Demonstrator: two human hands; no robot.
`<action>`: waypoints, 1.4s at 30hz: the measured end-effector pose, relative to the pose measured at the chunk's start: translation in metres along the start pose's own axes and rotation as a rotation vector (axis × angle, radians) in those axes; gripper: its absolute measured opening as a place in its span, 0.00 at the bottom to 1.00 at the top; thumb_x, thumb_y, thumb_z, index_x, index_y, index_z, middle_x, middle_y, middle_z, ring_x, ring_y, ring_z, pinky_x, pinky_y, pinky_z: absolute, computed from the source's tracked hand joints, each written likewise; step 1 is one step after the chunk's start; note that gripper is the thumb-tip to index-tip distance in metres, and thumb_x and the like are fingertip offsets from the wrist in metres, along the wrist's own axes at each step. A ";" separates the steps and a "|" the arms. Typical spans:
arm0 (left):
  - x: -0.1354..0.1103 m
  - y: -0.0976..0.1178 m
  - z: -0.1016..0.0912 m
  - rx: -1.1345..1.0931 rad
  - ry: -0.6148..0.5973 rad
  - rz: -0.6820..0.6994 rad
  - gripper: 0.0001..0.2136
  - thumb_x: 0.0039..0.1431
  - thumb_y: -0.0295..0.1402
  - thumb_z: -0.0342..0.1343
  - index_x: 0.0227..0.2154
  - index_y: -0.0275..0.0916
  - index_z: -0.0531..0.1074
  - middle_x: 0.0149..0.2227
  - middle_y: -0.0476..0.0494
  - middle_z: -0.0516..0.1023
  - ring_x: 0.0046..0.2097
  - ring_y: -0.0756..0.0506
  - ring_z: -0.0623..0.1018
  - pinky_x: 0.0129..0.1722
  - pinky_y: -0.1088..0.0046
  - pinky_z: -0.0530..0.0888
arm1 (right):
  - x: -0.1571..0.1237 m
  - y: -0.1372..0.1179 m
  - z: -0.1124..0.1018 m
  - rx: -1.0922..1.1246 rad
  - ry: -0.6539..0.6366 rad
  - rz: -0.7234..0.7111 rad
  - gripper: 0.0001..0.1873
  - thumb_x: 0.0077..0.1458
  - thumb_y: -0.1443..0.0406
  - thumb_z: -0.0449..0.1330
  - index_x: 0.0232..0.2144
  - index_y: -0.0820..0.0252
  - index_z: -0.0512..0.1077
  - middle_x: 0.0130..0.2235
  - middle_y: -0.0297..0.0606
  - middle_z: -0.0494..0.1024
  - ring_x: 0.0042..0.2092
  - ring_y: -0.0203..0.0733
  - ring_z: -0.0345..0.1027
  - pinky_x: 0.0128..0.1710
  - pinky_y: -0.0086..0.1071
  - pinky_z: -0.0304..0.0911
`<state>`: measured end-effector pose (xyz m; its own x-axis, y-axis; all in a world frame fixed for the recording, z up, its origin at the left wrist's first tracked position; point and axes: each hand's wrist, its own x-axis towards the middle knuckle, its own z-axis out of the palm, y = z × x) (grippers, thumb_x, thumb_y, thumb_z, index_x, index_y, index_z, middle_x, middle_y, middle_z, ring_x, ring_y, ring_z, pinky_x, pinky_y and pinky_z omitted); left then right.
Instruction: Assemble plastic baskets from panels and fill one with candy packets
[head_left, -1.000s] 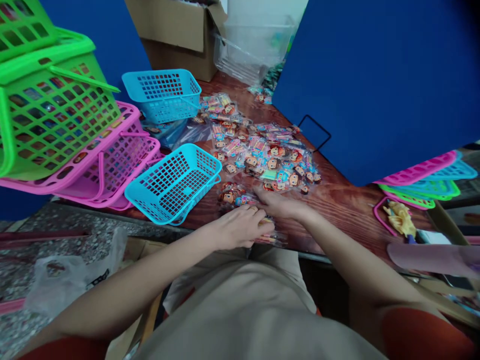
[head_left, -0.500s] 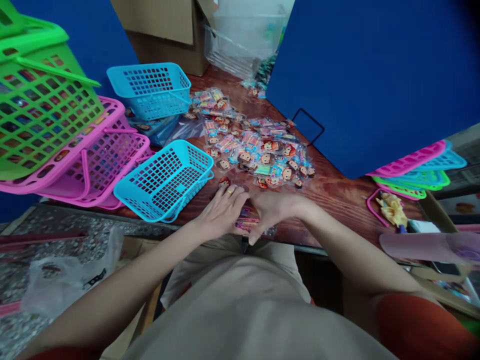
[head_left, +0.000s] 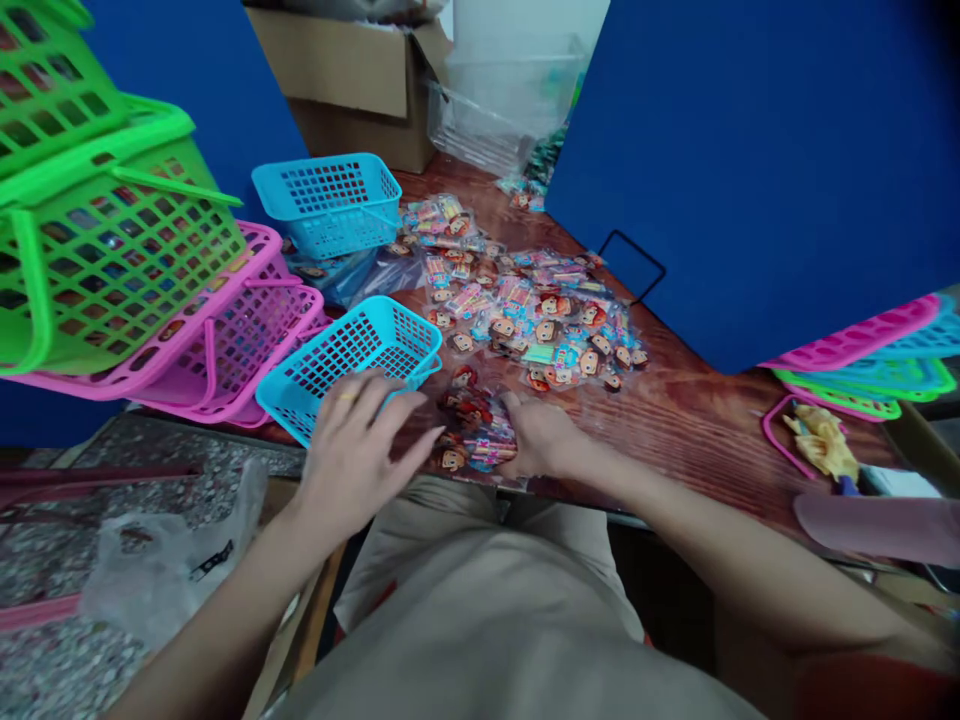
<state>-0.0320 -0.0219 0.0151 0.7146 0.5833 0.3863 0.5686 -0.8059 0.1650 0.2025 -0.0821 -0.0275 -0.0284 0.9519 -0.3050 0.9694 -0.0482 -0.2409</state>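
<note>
A small stack of clear-wrapped cartoon-face packets (head_left: 472, 435) lies at the near edge of the wooden table (head_left: 690, 420). My right hand (head_left: 541, 440) is closed against the stack's right side, gripping it. My left hand (head_left: 358, 450) is spread open just left of the stack, hovering over the near corner of an empty cyan basket (head_left: 352, 360); a ring shows on one finger. A bigger heap of the same packets (head_left: 525, 300) is scattered further back on the table.
Green baskets (head_left: 97, 220) and pink baskets (head_left: 225, 330) are stacked at left, a second cyan basket (head_left: 330, 200) behind. A cardboard box (head_left: 360, 80) and clear bin (head_left: 502, 100) stand at the back. Basket lids (head_left: 862, 350) lie at right. A plastic bag (head_left: 165, 550) sits lower left.
My left hand has let go of the packet stack and moved left, opening over the cyan basket. My right hand stays on the stack, which now shows between the hands.
</note>
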 end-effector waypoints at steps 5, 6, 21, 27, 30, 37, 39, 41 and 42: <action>-0.039 -0.021 0.011 0.271 -0.113 -0.210 0.12 0.65 0.34 0.48 0.47 0.36 0.68 0.38 0.37 0.75 0.45 0.35 0.74 0.53 0.45 0.65 | -0.006 0.015 0.012 0.193 0.080 -0.009 0.46 0.35 0.55 0.69 0.56 0.66 0.61 0.44 0.52 0.78 0.43 0.59 0.74 0.40 0.43 0.67; -0.044 -0.024 0.014 0.237 -0.120 -0.208 0.11 0.65 0.32 0.46 0.48 0.37 0.68 0.38 0.39 0.76 0.43 0.37 0.74 0.54 0.46 0.65 | -0.008 0.022 0.016 0.284 0.113 -0.002 0.47 0.35 0.55 0.70 0.56 0.65 0.60 0.44 0.50 0.78 0.43 0.58 0.74 0.41 0.43 0.67; -0.038 -0.003 0.034 -0.018 -0.045 0.221 0.15 0.64 0.25 0.48 0.53 0.37 0.67 0.38 0.44 0.75 0.43 0.44 0.73 0.54 0.59 0.68 | 0.020 -0.004 -0.079 0.348 0.541 -0.469 0.47 0.37 0.55 0.69 0.59 0.62 0.59 0.54 0.50 0.72 0.54 0.56 0.68 0.53 0.45 0.63; -0.046 -0.003 0.045 -0.012 0.072 0.291 0.16 0.63 0.22 0.47 0.52 0.34 0.67 0.37 0.41 0.74 0.40 0.45 0.73 0.45 0.63 0.72 | 0.053 -0.011 -0.063 -0.083 0.147 -0.470 0.41 0.38 0.56 0.67 0.54 0.65 0.64 0.46 0.51 0.76 0.45 0.56 0.72 0.41 0.40 0.65; -0.047 -0.001 0.046 -0.053 0.052 0.326 0.17 0.64 0.21 0.44 0.52 0.33 0.68 0.36 0.42 0.74 0.37 0.46 0.73 0.41 0.65 0.72 | 0.064 -0.007 -0.061 -0.124 -0.097 -0.505 0.40 0.35 0.55 0.69 0.52 0.61 0.67 0.44 0.46 0.78 0.42 0.54 0.73 0.39 0.37 0.64; -0.044 -0.001 0.046 -0.165 0.060 0.292 0.18 0.63 0.20 0.42 0.52 0.34 0.69 0.38 0.40 0.74 0.39 0.46 0.72 0.40 0.66 0.71 | 0.085 -0.002 -0.059 -0.060 -0.299 -0.424 0.48 0.34 0.50 0.72 0.57 0.57 0.64 0.49 0.42 0.77 0.46 0.52 0.72 0.43 0.35 0.65; -0.043 -0.002 0.047 -0.163 0.071 0.291 0.18 0.62 0.20 0.42 0.51 0.33 0.69 0.38 0.40 0.75 0.39 0.46 0.72 0.40 0.66 0.70 | 0.078 -0.008 -0.060 -0.140 -0.209 -0.395 0.49 0.35 0.50 0.73 0.58 0.60 0.63 0.49 0.47 0.76 0.48 0.55 0.71 0.45 0.39 0.65; -0.042 -0.001 0.049 -0.142 0.083 0.283 0.18 0.62 0.20 0.43 0.51 0.33 0.70 0.36 0.41 0.75 0.38 0.46 0.72 0.40 0.66 0.70 | 0.068 -0.014 -0.057 -0.201 -0.063 -0.395 0.46 0.39 0.52 0.72 0.58 0.62 0.63 0.50 0.52 0.74 0.50 0.59 0.68 0.48 0.44 0.64; -0.041 0.000 0.049 -0.128 0.096 0.276 0.17 0.62 0.20 0.43 0.51 0.33 0.70 0.36 0.41 0.74 0.37 0.46 0.72 0.39 0.67 0.70 | 0.064 -0.016 -0.054 -0.213 -0.010 -0.408 0.44 0.43 0.54 0.71 0.58 0.63 0.63 0.51 0.53 0.72 0.52 0.60 0.67 0.49 0.46 0.63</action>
<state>-0.0413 -0.0408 -0.0454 0.7895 0.3333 0.5154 0.2983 -0.9422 0.1524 0.1982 -0.0037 0.0064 -0.4193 0.8773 -0.2334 0.9070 0.3939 -0.1489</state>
